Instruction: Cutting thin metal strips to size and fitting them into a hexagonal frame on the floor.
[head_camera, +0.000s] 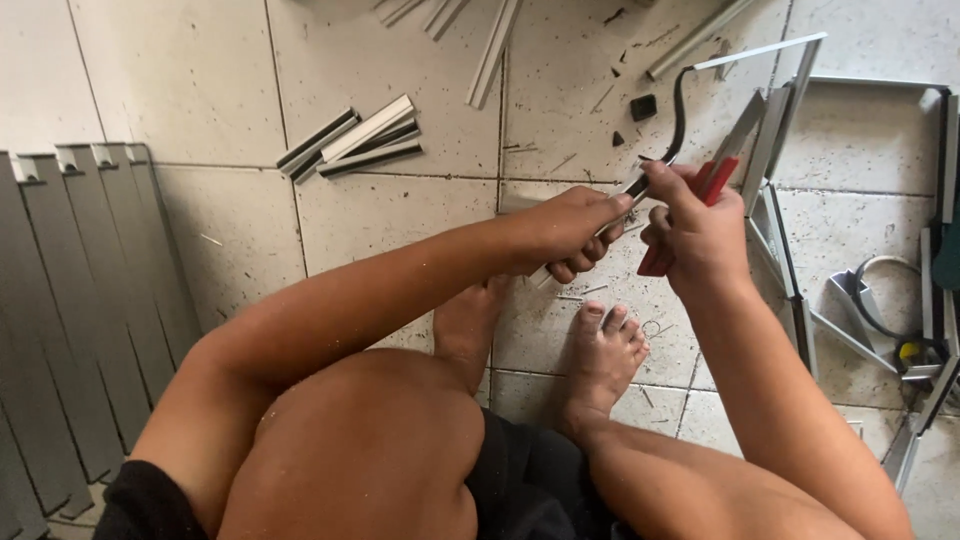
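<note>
posture: person sits low on the tiled floor (400, 220), knees up, bare feet (600, 350) planted just under the work, so both hands meet close in front of the body.
left hand (570, 235): closed in a fist around a short aluminium profile piece (540, 275); looks held low and steady as the fixed side.
right hand (695, 235): closed around a red-handled cutter (715, 180), thumb and forefinger pinching at the top where a black rubber gasket strip (680, 110) comes in.
gasket position: its near end sits right between the two hands, touching the fingertips; from there it arcs up and away to a light metal bar (760, 50).
why so: my read, one hand anchors the profile, the other feeds and works the strip; blade state cannot tell.
right side: aluminium frame (790, 280) lies flat just beside the right hand, within reach.
left side: row of grey slats (70, 300) stacked by the wall, well apart.
far: bundle of profile offcuts (350, 140) and loose lengths (490, 50) beyond the hands; black scraps (643, 106) near the gasket.
</note>
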